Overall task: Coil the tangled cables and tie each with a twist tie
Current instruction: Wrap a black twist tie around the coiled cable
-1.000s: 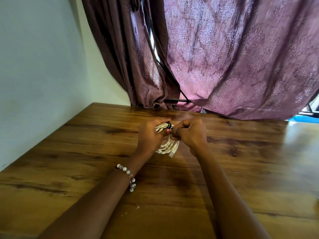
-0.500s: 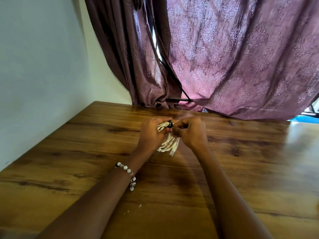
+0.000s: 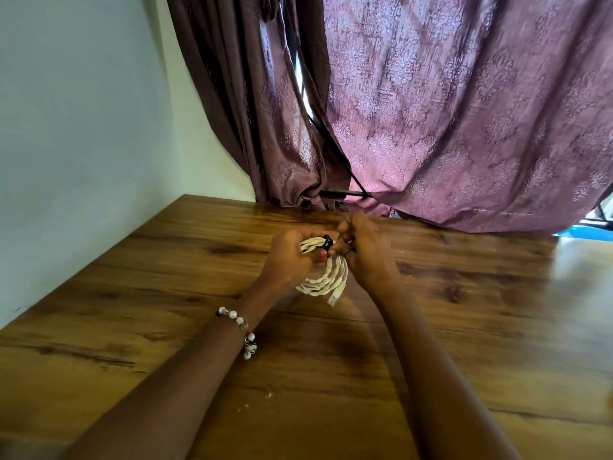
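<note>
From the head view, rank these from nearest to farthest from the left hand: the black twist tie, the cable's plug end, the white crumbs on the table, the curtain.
1. Black twist tie: at the left hand fingertips, on the coil's top.
2. Plug end: hanging below the coil, slightly right.
3. Curtain: behind the hands; its hem meets the table's far edge.
4. White crumbs: on the table, toward the camera.

**Home room, table by curtained window**

A domestic room is indicated: a wood-grain table is set into the corner of a plain painted wall, and a window behind is covered by heavy mauve patterned curtains. Daylight is seen through the curtain gap.
</note>
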`<action>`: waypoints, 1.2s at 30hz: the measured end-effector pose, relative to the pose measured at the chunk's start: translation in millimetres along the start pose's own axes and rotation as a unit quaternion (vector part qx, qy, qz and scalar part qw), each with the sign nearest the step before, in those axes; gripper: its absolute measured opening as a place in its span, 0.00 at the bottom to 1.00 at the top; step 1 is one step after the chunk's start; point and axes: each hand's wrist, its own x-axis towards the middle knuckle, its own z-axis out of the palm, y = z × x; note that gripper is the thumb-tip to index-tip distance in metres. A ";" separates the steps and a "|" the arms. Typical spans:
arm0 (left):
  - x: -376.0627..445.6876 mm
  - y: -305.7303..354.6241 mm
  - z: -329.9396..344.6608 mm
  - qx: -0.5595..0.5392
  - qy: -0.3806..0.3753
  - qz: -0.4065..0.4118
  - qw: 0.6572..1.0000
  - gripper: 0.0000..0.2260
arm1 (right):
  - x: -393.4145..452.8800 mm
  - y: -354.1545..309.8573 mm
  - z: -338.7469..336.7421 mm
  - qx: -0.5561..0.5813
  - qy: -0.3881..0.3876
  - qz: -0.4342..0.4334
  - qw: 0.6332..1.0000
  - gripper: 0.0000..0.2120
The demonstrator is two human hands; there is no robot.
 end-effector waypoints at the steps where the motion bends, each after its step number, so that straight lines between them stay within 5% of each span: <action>1: 0.6 -0.1 -0.7 -0.006 -0.002 -0.007 1.000 0.15 | -0.3 0.2 1.1 -0.008 0.003 -0.008 1.000 0.10; 13: 4.0 -7.1 -4.2 -0.025 -0.019 -0.015 0.999 0.13 | 1.6 3.4 5.5 -0.011 0.045 -0.043 0.998 0.11; 24: 5.0 -0.7 -2.1 -0.175 -0.029 -0.082 0.981 0.12 | -0.2 11.9 23.5 -0.009 0.114 -0.050 0.992 0.09; 27: 3.9 -0.2 0.3 -0.156 -0.024 -0.090 0.983 0.11 | 0.6 19.0 21.3 0.057 0.072 -0.016 0.996 0.02; 32: 3.2 -3.6 4.3 -0.152 0.033 -0.124 0.980 0.10 | -1.8 15.6 7.8 0.182 -0.032 0.077 0.980 0.13; 36: 2.8 -3.7 4.1 -0.156 0.022 -0.130 0.979 0.10 | -2.3 14.9 5.9 0.192 -0.022 0.114 0.975 0.13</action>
